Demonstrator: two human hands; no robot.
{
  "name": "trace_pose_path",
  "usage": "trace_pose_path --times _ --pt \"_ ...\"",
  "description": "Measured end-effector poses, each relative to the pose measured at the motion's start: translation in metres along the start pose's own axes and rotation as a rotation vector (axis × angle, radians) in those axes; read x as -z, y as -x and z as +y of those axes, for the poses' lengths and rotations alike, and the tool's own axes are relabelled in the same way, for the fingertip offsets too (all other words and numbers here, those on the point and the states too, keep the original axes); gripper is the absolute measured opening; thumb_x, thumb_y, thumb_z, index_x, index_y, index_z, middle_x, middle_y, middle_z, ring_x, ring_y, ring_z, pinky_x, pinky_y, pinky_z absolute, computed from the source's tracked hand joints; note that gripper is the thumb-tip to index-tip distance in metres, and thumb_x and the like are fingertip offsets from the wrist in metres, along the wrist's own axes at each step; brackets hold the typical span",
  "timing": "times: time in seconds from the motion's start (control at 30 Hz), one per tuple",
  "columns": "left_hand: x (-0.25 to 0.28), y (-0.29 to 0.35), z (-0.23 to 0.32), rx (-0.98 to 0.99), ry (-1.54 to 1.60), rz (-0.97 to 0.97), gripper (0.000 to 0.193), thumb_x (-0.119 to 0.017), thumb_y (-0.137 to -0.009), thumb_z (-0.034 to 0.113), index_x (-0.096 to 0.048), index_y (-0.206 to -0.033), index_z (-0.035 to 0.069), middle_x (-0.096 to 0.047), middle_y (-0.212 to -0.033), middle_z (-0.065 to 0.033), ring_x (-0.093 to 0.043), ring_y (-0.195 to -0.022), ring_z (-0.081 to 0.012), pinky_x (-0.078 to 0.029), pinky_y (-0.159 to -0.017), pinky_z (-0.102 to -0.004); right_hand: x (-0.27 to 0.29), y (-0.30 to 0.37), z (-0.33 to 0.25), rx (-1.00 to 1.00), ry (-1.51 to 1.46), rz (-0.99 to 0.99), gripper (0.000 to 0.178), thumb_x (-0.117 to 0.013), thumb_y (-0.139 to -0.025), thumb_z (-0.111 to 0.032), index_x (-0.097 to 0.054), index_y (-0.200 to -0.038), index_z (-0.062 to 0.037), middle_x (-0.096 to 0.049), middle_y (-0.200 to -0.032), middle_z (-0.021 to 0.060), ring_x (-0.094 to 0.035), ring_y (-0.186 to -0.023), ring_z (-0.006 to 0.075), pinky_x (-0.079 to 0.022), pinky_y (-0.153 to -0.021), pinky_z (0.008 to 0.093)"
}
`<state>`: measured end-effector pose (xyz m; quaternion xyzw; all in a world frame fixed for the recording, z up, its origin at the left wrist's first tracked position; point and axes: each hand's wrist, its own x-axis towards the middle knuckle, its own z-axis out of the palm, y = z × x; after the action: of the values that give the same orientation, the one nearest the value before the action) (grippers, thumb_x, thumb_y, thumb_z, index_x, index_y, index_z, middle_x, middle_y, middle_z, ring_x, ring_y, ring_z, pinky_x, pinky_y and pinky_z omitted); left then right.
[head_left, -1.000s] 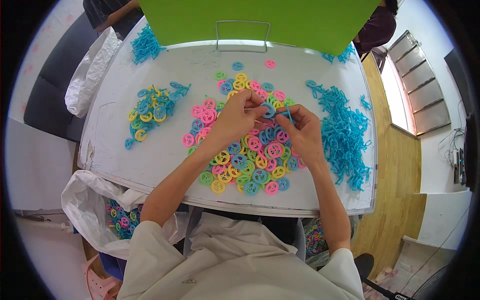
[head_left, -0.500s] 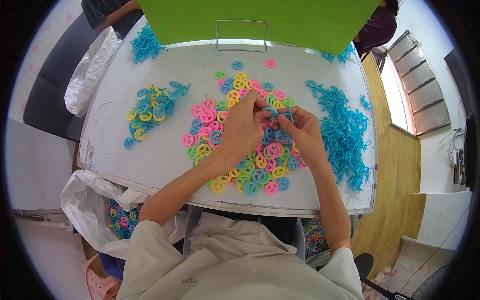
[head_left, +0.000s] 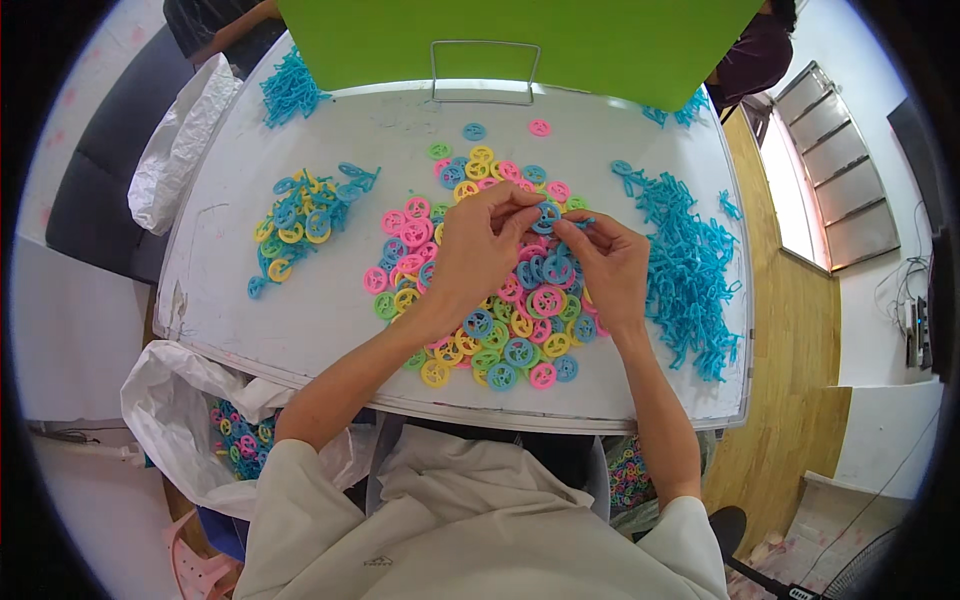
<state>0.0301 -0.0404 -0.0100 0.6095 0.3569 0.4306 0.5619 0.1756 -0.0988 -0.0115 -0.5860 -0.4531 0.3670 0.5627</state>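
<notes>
wheels (head_left: 519, 351): smooth plastic | tabletop (head_left: 270, 335): scuffed | shirt (head_left: 480, 525): matt cloth | floor (head_left: 785, 350): wood-look

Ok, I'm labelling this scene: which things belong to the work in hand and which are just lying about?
Belonging:
- blue wheel, in the left hand
- blue stem, in the right hand
- loose coloured wheels
- blue stem pile
- joined pieces

Apparently just about:
- green panel
- dark padded seat
- pink plastic item

Since 0.5 s ago, the blue wheel (head_left: 546, 217) pinched by the left hand (head_left: 488, 242) has been turned from a steep tilt to nearly face-on. The blue stick (head_left: 588, 222) gripped by the right hand (head_left: 610, 262) has been tipped from upright, and less of it is left exposed.
</notes>
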Motion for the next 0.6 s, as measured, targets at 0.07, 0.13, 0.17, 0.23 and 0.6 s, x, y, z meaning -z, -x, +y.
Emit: trace_pose_path --times 0.07,0.13,0.17,0.23,0.6 --pt "-0.003 0.003 0.000 -0.029 -0.011 0.051 0.012 -0.057 -0.088 0.001 -0.063 -0.097 -0.004 -0.069 -0.084 -0.0101 -0.065 -0.072 -0.0130 -0.052 -0.062 -0.0243 0.000 0.000 0.002 -0.035 -0.037 0.006 0.019 -0.069 -0.083 -0.005 -0.067 -0.099 0.0053 -0.069 -0.082 0.0092 -0.064 -0.072 0.0084 -0.050 -0.063 0.0190" --pt "-0.006 0.005 0.005 -0.091 -0.121 0.076 0.011 -0.057 -0.088 0.001 -0.063 -0.096 -0.003 -0.069 -0.082 -0.0109 -0.065 -0.070 -0.0129 -0.052 -0.061 -0.0243 0.001 0.000 0.003 -0.071 0.019 0.035 0.020 -0.070 -0.082 -0.006 -0.067 -0.098 0.0048 -0.069 -0.081 0.0091 -0.063 -0.072 0.0082 -0.050 -0.063 0.0185" --pt "-0.007 0.006 0.004 -0.090 -0.121 0.078 0.011 -0.057 -0.088 0.001 -0.063 -0.096 -0.003 -0.069 -0.082 -0.0109 -0.065 -0.070 -0.0129 -0.052 -0.061 -0.0243 0.001 0.000 0.002 -0.071 0.019 0.033 0.020 -0.070 -0.082 -0.006 -0.067 -0.098 0.0048 -0.069 -0.081 0.0091 -0.063 -0.072 0.0082 -0.050 -0.063 0.0185" --pt "-0.006 0.007 0.002 -0.119 -0.185 0.070 0.011 -0.058 -0.088 0.003 -0.063 -0.096 -0.003 -0.068 -0.080 -0.0116 -0.065 -0.068 -0.0128 -0.051 -0.060 -0.0249 0.001 0.001 -0.003 -0.076 0.088 0.034 0.020 -0.070 -0.082 -0.006 -0.068 -0.099 0.0044 -0.069 -0.080 0.0086 -0.063 -0.073 0.0077 -0.049 -0.062 0.0180" --pt "0.018 -0.013 0.013 -0.003 0.028 -0.014 0.022 -0.053 -0.095 0.013 -0.059 -0.110 -0.002 -0.063 -0.096 -0.0070 -0.063 -0.088 -0.0146 -0.054 -0.079 -0.0292 0.024 -0.013 -0.003 0.125 -0.014 -0.107 0.018 -0.057 -0.090 -0.005 -0.066 -0.105 0.0002 -0.069 -0.090 0.0091 -0.065 -0.081 0.0108 -0.049 -0.068 0.0210"
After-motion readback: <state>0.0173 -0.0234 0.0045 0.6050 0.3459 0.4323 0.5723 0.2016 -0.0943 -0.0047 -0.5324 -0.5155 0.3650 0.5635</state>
